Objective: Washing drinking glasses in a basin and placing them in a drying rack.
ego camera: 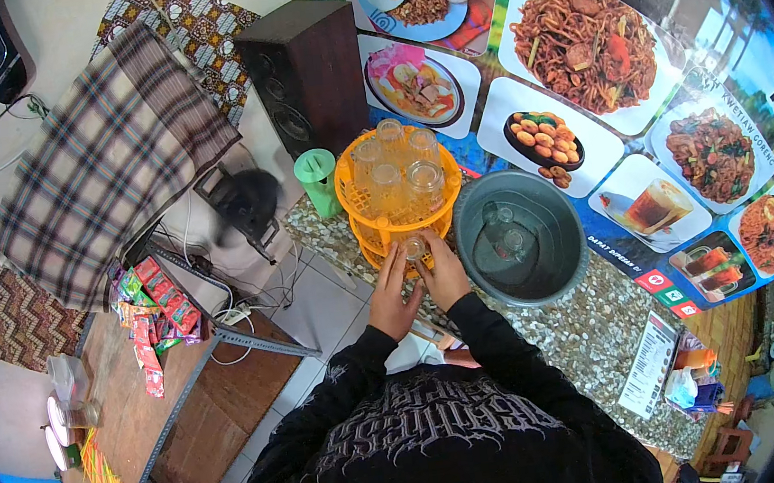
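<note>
My left hand (394,301) and my right hand (445,276) come together in front of a two-tier orange plastic rack (405,226). Between their fingertips is a small clear glass (414,248), at the edge of the lower tier. Whether its base rests on that tier cannot be seen. Several upturned clear glasses (426,178) stand on the upper tier. Right of the rack is a grey plastic basin (570,274) of water, with clear glasses (514,239) lying in it.
A green plastic jug (317,183) and a tall dark speaker (317,70) stand behind the rack. The pebbled countertop (576,334) bears a printed card (648,364) at right. Sachets (150,297) lie on a wooden table (114,387) at left, near a blurred black fan (246,200).
</note>
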`<action>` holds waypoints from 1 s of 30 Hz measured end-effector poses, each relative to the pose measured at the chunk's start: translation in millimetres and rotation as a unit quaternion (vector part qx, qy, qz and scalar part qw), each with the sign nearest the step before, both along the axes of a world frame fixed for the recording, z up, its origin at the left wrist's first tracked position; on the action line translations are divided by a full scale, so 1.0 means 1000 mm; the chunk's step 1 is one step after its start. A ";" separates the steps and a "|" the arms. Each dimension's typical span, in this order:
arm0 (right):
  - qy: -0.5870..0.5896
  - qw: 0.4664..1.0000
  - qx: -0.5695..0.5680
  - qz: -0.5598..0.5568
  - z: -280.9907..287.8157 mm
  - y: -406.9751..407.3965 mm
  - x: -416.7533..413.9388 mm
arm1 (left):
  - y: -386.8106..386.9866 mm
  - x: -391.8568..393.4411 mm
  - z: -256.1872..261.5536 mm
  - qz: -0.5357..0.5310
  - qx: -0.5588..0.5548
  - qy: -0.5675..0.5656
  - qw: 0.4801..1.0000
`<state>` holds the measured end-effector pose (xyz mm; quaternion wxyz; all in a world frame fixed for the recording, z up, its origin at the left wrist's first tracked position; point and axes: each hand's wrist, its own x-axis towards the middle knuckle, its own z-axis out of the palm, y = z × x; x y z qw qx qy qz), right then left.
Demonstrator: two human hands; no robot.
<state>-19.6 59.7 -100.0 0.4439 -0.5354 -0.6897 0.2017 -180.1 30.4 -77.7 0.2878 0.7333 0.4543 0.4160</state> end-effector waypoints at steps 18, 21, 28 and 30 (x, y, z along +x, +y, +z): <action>-0.088 0.995 -0.046 -0.007 0.012 0.019 0.006 | 0.009 0.007 -0.004 -0.047 0.028 0.061 0.997; -0.105 0.990 -0.090 0.004 0.016 0.025 0.007 | 0.011 0.011 -0.002 -0.039 0.033 0.089 0.995; -0.118 0.986 -0.113 -0.014 0.011 0.033 0.004 | 0.018 0.019 -0.009 -0.015 0.086 0.156 0.984; -0.122 0.985 -0.119 -0.017 0.011 0.032 0.002 | 0.019 0.019 -0.013 -0.022 0.074 0.154 0.985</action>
